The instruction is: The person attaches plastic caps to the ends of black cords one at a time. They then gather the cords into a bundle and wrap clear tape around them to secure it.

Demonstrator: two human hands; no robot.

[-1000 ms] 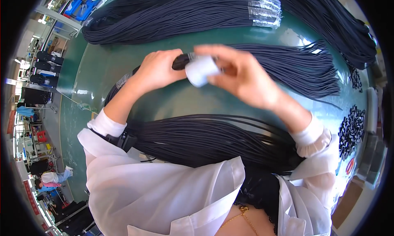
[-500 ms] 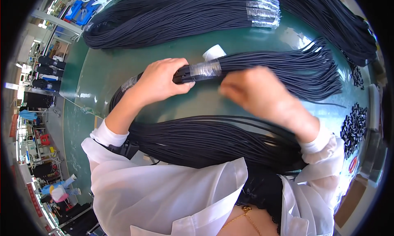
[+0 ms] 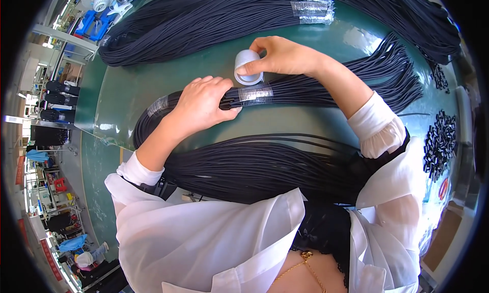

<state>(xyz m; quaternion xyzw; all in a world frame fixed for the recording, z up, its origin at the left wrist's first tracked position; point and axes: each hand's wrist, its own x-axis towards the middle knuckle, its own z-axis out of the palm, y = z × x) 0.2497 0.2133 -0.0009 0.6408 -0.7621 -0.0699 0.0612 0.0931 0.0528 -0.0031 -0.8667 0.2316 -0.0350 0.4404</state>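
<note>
Lying across the middle of the green table point(image 3: 153, 89), the black cord bundle point(image 3: 316, 91) is being pressed flat by the left hand point(image 3: 204, 104). Just beyond, the right hand point(image 3: 280, 56) is pinching the tape roll point(image 3: 248, 68); pulling tape tight is probably helping.

A sheer white blouse point(image 3: 214, 242) with gathered cuffs is worn over a black lace top point(image 3: 326, 232); a thin gold necklace point(image 3: 300, 265) is seen.
</note>
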